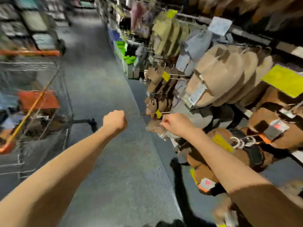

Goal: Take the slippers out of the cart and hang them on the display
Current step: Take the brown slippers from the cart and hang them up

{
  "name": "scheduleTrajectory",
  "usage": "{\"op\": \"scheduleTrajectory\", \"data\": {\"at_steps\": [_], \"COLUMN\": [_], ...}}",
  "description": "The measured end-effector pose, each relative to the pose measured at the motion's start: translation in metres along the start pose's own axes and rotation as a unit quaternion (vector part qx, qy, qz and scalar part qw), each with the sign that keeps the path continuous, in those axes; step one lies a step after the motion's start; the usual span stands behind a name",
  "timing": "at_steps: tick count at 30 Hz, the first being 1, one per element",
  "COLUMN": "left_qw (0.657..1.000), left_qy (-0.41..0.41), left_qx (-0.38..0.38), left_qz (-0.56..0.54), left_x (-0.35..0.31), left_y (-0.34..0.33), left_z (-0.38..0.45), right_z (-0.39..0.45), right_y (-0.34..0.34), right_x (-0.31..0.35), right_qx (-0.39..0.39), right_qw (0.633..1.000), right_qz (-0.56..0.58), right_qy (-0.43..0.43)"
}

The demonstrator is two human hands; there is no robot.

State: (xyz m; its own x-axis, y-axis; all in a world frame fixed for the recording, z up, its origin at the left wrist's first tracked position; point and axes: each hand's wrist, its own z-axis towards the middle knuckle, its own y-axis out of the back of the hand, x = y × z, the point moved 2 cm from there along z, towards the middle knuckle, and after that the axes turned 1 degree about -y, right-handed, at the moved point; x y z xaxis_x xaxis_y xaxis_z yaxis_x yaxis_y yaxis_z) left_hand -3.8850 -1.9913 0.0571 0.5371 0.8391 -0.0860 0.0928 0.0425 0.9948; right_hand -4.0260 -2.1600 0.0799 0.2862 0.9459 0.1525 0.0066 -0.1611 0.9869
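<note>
My right hand (175,124) grips a blurred tan pair of slippers (155,128) low on the display, just under a metal peg with a yellow tag (158,113). My left hand (114,122) hovers over the aisle floor as a fist, and nothing shows in it. The wire cart (54,99) with an orange handle stands to the left, and brown slippers (41,122) lie inside it among other goods. The display (218,79) on the right carries rows of tan, grey and brown slippers hanging from pegs.
A grey aisle floor (101,79) runs between the cart and the display. Shelving with boxed goods lines the far left. Dark brown slippers (252,154) with ring hangers crowd the lower pegs beside my right forearm. The whole view is motion-blurred.
</note>
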Motion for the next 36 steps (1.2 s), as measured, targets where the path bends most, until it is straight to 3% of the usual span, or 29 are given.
{"op": "scheduleTrajectory", "data": {"at_steps": [5, 9, 18, 22, 27, 36], "left_qw": [0.996, 0.989, 0.960, 0.941, 0.910, 0.847], "left_qy": [0.093, 0.146, 0.273, 0.332, 0.410, 0.515], "left_qx": [-0.008, 0.002, 0.056, 0.068, 0.008, -0.012], "left_qz": [0.011, -0.001, 0.011, -0.016, -0.050, -0.133], "left_x": [0.123, 0.202, 0.339, 0.392, 0.463, 0.598], "left_y": [0.016, 0.010, -0.009, -0.006, -0.004, -0.040], "left_z": [0.029, 0.033, 0.088, 0.144, 0.196, 0.267], "right_z": [0.103, 0.167, 0.328, 0.416, 0.527, 0.621], "right_y": [-0.011, -0.029, -0.071, -0.073, -0.066, -0.138], "right_x": [0.103, 0.174, 0.293, 0.343, 0.429, 0.579], "right_qx": [-0.017, 0.013, 0.068, 0.097, 0.110, 0.164], "right_qw": [0.996, 0.987, 0.961, 0.948, 0.925, 0.879], "right_qz": [0.011, 0.012, 0.007, 0.018, 0.016, 0.011], "right_qy": [0.090, 0.163, 0.267, 0.302, 0.363, 0.447]}}
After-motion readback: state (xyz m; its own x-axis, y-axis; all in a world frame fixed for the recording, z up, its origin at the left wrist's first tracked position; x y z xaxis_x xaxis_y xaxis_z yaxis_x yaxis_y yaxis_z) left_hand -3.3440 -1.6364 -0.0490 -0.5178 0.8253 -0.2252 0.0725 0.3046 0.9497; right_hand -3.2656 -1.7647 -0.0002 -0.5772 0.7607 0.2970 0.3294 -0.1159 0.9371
